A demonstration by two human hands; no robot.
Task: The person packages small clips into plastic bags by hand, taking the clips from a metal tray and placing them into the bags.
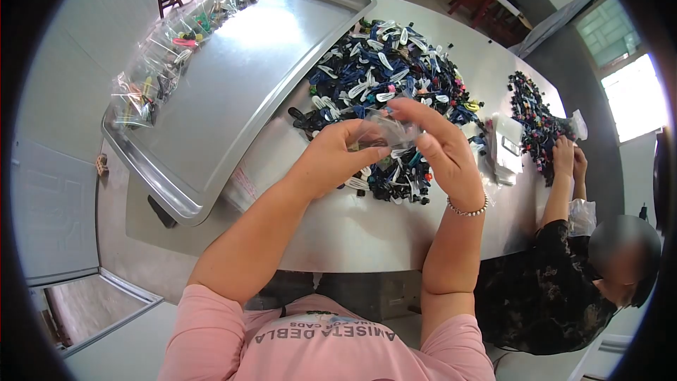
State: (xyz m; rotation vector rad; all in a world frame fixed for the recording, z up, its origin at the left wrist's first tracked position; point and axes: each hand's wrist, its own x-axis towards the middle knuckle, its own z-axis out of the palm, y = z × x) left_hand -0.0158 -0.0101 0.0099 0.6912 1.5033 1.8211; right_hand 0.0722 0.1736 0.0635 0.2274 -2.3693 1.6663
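Observation:
Both my hands are raised over a steel table (367,229) and hold one small clear plastic bag (384,130) between them. My left hand (338,152) pinches the bag's left side. My right hand (441,144), with a bead bracelet on the wrist, grips its right side with fingers curled over the top. Whether anything is inside the bag cannot be made out. Right under my hands lies a big heap of dark blue, black and white hair clips (384,81).
A large steel tray (240,77) lies at the left, with filled clear bags (169,49) along its far edge. Flat empty bags (257,173) rest beside the tray. At the right a seated person's hands (570,159) work at a second clip pile (532,116) near white packets (506,144).

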